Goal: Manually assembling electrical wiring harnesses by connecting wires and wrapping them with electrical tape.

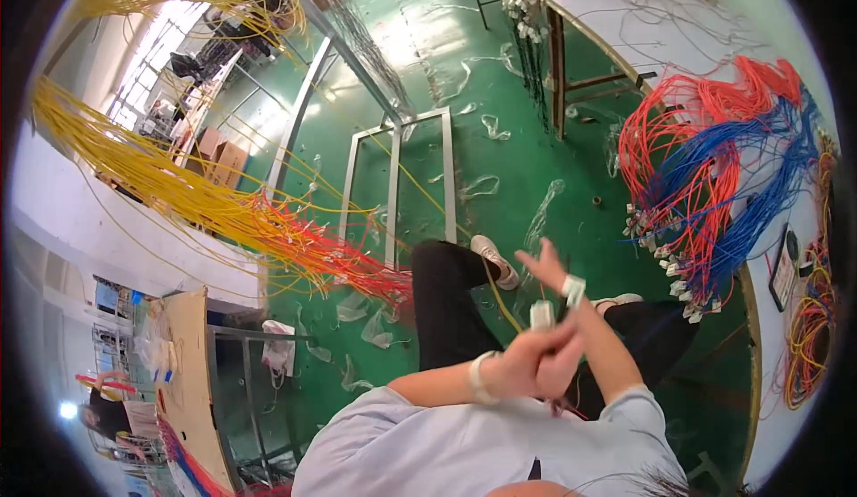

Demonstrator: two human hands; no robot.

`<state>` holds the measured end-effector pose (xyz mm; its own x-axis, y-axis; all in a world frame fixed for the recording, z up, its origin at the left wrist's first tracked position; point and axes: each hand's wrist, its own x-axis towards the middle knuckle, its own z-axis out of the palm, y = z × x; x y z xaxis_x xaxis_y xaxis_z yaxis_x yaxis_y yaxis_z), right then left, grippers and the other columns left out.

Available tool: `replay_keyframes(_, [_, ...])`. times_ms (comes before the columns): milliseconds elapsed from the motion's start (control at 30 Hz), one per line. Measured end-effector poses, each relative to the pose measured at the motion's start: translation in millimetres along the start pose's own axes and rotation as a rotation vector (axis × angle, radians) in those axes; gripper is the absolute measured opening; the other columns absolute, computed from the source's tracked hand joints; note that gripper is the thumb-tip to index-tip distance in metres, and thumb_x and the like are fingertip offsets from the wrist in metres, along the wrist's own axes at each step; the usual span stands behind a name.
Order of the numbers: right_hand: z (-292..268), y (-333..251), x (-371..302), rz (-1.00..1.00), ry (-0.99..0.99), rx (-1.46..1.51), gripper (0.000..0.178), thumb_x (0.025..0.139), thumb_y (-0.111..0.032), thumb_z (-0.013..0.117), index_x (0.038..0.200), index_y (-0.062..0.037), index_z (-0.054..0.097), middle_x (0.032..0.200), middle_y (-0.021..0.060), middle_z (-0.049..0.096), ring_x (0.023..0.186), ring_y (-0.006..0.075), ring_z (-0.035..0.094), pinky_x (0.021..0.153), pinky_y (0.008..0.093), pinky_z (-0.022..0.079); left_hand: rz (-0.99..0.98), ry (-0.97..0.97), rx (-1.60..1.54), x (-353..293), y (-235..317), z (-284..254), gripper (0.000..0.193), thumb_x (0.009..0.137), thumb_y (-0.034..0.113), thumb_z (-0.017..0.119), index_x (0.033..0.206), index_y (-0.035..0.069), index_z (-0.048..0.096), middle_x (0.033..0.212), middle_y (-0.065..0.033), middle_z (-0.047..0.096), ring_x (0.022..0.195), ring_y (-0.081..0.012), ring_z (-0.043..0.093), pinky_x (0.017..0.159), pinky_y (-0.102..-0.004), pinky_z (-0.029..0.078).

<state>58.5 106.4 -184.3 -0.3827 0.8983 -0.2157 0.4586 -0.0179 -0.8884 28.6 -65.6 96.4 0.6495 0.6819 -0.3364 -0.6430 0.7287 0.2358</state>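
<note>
My left hand (536,361), with a pale band at its wrist, is closed in front of my body. A small white connector (542,315) sticks up from its fingers. Thin dark reddish wires (567,405) show just below this fist. My right hand (543,267) reaches out beyond it, fingers spread and nothing visible in them; a white band circles that wrist too. The right forearm passes close beside the left fist, and I cannot tell whether they touch. A yellow wire (505,308) runs over the floor by my knee.
Yellow wires (152,162) and red wires (312,245) hang in a long bundle at left. Coral wires (656,131) and blue wires (759,162) with white connectors lie on the right table (616,19). A metal frame (393,193) stands ahead; plastic scraps litter the green floor. Another person (120,412) works far left.
</note>
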Motion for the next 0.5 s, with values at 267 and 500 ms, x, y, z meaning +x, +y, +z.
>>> replay_keyframes(267, [97,1,23,0.114,0.116,0.598,0.037,0.082,-0.032,0.071,0.093,0.003,0.069,0.078,0.0076,0.068,0.067,0.0157,0.061,0.065,0.0306,0.049,0.948,-0.012,0.408,-114,55,-11,0.046,0.098,0.041,0.039,0.065,0.011,0.048,0.048,-0.0026,0.042,0.036,-0.0168,0.038,0.038,-0.0319,0.033])
replay_keyframes(500, [-75,-21,-24,-0.151,0.22,0.57,0.018,0.088,-0.015,0.059,0.081,-0.0016,0.068,0.068,0.0005,0.063,0.057,0.0063,0.049,0.052,0.0262,0.038,1.335,-0.003,0.084,-136,207,-169,0.027,0.101,0.031,0.035,0.11,0.013,0.053,0.094,-0.007,0.052,0.067,-0.0137,0.046,0.051,-0.0244,0.038])
